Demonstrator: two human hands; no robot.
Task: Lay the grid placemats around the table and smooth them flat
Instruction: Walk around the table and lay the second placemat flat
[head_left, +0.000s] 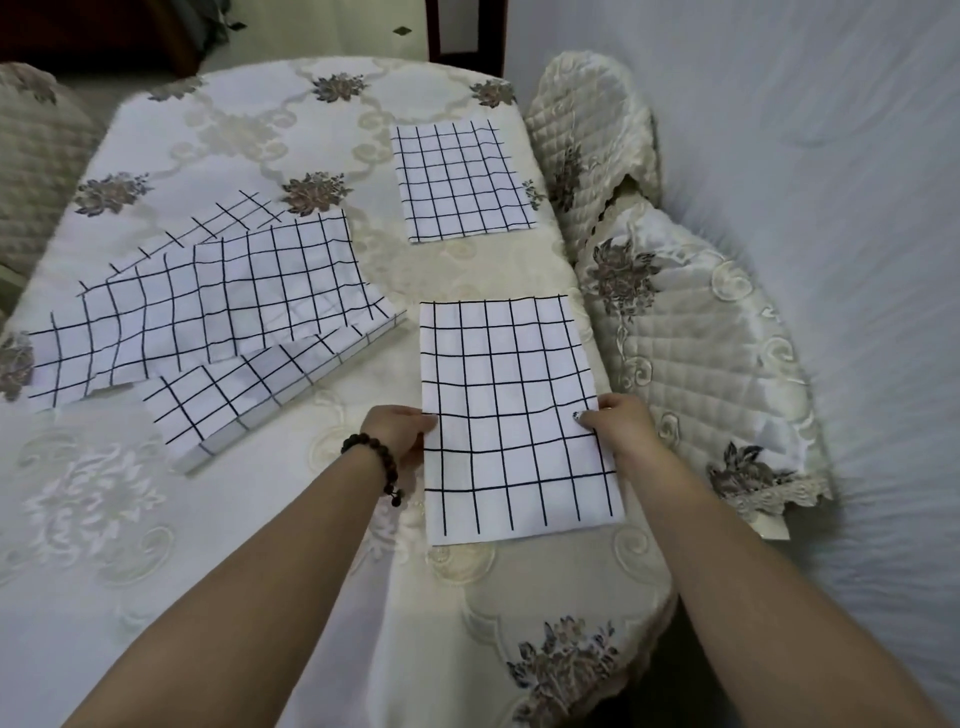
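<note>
Placemats (218, 306) not yet laid sit in a loose, overlapping pile at the left of the table (104, 545), at least 4 by my count. The left hand (402, 431) and right hand (621, 423) pinch the side edges of the near mat (511, 415), which lies flat by the right edge. Beyond it, the far mat (462, 182) already lies flat. Roughly 2 placed, most left.
</note>
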